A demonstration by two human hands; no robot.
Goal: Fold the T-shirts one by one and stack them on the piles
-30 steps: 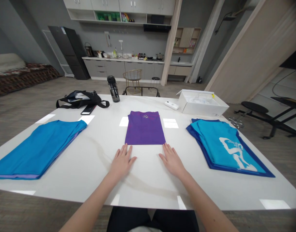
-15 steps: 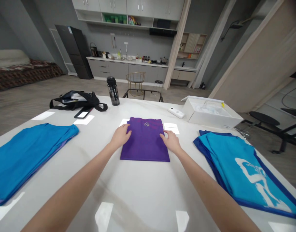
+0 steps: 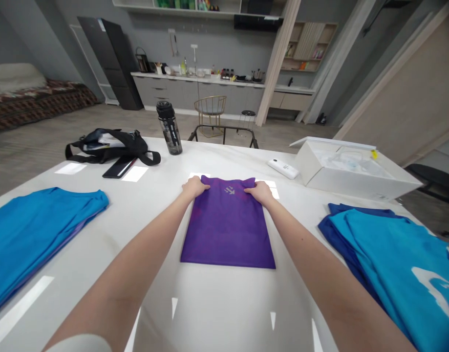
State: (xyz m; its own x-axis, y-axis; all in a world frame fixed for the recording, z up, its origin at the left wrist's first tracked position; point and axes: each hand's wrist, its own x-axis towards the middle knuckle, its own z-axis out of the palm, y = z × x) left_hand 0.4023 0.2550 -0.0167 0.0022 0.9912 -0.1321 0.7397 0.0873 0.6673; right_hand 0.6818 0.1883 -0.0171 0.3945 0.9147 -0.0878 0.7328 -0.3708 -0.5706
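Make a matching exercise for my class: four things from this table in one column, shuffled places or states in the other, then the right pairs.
Things
1. Folded purple shirt
2. Clear bottle with black lid
3. White rectangular box
4. Flat black phone

Places or states
A. Open, beyond the folded blue garments on the right
B. Lying just in front of the black fabric bag
C. Held at its far corners by the left hand and right hand
D. Standing upright, right of the bag

Right pairs: 1-C, 2-D, 3-A, 4-B
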